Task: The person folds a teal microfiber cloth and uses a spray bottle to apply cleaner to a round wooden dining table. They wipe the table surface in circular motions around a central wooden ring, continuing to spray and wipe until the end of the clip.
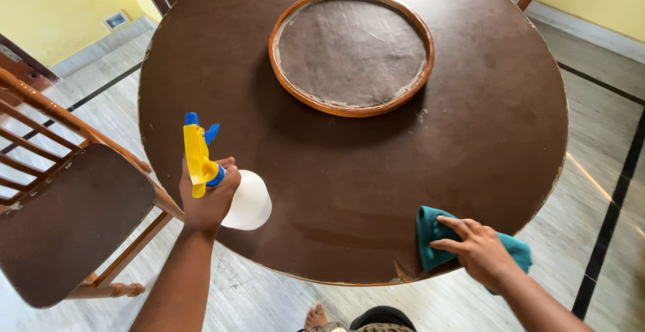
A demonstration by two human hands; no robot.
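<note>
Gripping spray bottle (232, 194) in left hand (207, 194), fingers wrapping its neck; right hand (480, 248) pressing cloth (435, 238) on worktop (336, 171) edge, fingers spread.

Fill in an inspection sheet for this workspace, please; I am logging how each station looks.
Surface: round dark brown table, edge chipped near the person, a glare patch at the far side.
Job's things: white spray bottle with yellow and blue trigger head; teal cloth at the near table edge.
Clutter: round wooden-rimmed tray in the table's middle.
Grips: left hand wrapped around the spray bottle's neck; right hand pressed flat on the cloth.
Cables: nothing seen.
Surroundings: wooden chair at left, pale tiled floor with dark stripes, yellow walls, a bare foot below.
</note>
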